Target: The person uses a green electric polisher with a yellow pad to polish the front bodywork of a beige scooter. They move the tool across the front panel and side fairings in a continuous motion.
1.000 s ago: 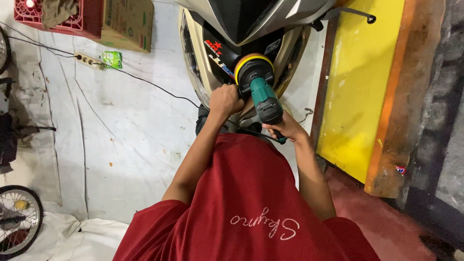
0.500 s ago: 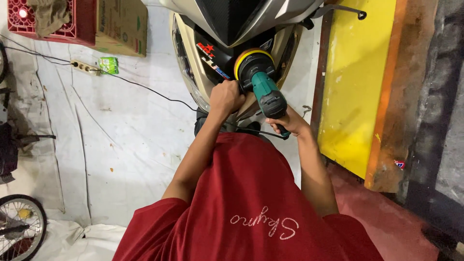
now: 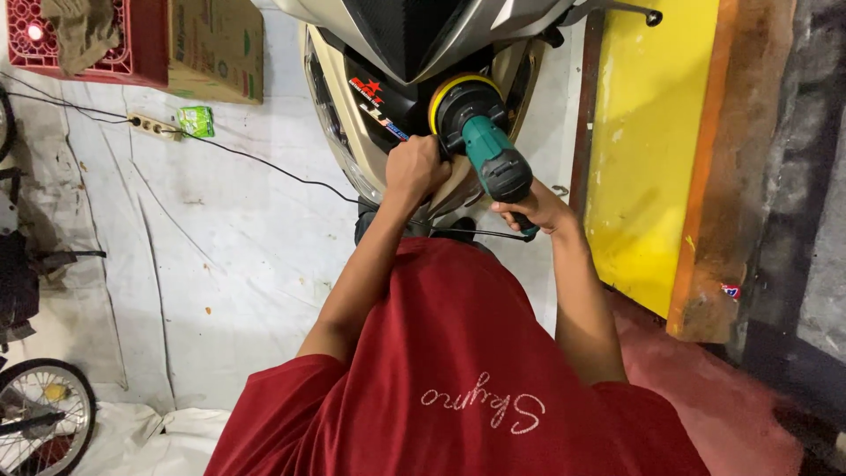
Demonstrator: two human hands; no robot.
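Green-bodied power polisher with yellow-rimmed pad (image 3: 476, 132) shifted right across beige scooter front panel (image 3: 352, 167) since earlier; left hand (image 3: 416, 169) clenches side grip, right hand (image 3: 533, 210) wraps rear handle.

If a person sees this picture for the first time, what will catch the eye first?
First the green polisher in the middle, its yellow-rimmed pad pressed against the scooter. The left hand grips its side handle, and the right hand holds its rear grip. Next comes the bright yellow panel at the right, and the red crate at top left.
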